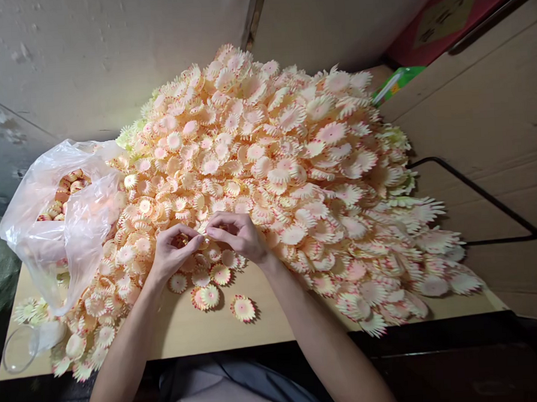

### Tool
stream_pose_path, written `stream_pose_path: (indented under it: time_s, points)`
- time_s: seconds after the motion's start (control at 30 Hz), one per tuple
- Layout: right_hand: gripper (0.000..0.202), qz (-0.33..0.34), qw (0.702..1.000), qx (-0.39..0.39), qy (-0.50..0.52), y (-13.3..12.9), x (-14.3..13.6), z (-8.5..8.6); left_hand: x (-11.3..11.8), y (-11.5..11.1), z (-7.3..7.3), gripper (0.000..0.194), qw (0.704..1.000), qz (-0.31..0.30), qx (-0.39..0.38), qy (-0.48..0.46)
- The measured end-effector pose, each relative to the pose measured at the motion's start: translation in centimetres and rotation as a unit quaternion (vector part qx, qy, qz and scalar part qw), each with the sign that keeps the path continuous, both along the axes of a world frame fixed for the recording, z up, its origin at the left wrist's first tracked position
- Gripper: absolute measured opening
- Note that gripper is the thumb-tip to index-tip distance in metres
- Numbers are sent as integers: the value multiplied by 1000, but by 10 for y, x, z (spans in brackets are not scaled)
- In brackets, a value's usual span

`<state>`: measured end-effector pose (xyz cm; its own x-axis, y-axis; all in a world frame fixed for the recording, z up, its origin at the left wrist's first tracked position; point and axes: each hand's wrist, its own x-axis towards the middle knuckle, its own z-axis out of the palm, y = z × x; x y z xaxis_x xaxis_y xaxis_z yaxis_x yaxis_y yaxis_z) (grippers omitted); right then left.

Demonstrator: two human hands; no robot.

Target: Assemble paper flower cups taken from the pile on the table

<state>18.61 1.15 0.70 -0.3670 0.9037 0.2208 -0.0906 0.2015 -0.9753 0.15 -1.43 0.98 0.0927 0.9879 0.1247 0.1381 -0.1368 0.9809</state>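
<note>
A large heap of pale yellow and pink flower-shaped pieces [265, 147] covers most of the wooden table [190, 337]. Over its front part, my left hand [174, 251] and my right hand [236, 234] are raised with their fingertips almost meeting. Thumb and index finger are pinched on each hand; whatever lies between them is too small to make out. Below the hands, a single flower piece [244, 308] rests on bare wood, and an overlapping pair [206, 296] lies just left of it.
At the left stands an open clear plastic bag [50, 248] with small red-and-yellow pieces [72, 186] inside. A transparent round container [21, 351] lies at the front left corner. Cardboard [486, 153] with a black metal bar [493, 195] borders the right side. A wall rises behind.
</note>
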Motion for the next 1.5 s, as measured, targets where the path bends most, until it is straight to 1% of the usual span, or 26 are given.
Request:
stream_pose_path:
  time_s: [0.23, 0.43, 0.6, 0.83, 0.97, 1.07, 1.17, 1.27, 1.33, 1.4, 1.43, 1.5]
  points:
    - [14, 8, 1000, -5, -6, 1, 0, 1, -2, 0, -1, 17, 1000, -21, 22, -6]
    - [14, 13, 1000, -3, -10, 1, 0, 2, -2, 0, -1, 17, 999, -39, 32, -15]
    - [15, 17, 999, 17, -22, 0, -1, 3, -3, 1, 1, 19, 999, -43, 31, 11]
    - [12, 15, 998, 50, -33, -2, -3, 5, -2, 2, 1, 25, 999, -8, -5, 50]
    - [13, 9, 999, 37, -27, -2, -4, 4, -3, 1, 1, 27, 999, -5, -16, 44]
    - [13, -17, 1000, 24, -4, 0, -3, 1, -4, 0, -2, 29, 999, 26, -10, 20]
    - [16, -64, 996, -14, 55, 3, 1, -4, -6, 1, -6, 30, 997, 76, 11, -21]
    - [17, -128, 975, -98, 152, 7, 6, -6, -9, 3, -10, 29, 989, 127, 39, -71]
    - [16, -169, 957, -126, 201, 9, 9, -3, -9, 5, -12, 28, 983, 144, 48, -106]
    - [17, -179, 952, -124, 214, 9, 9, 1, -9, 6, -13, 27, 980, 146, 47, -127]
    - [21, -173, 955, -120, 209, 9, 8, 2, -8, 6, -12, 26, 980, 143, 43, -131]
    - [38, -151, 963, -115, 190, 9, 6, 3, -7, 7, -12, 29, 982, 130, 31, -137]
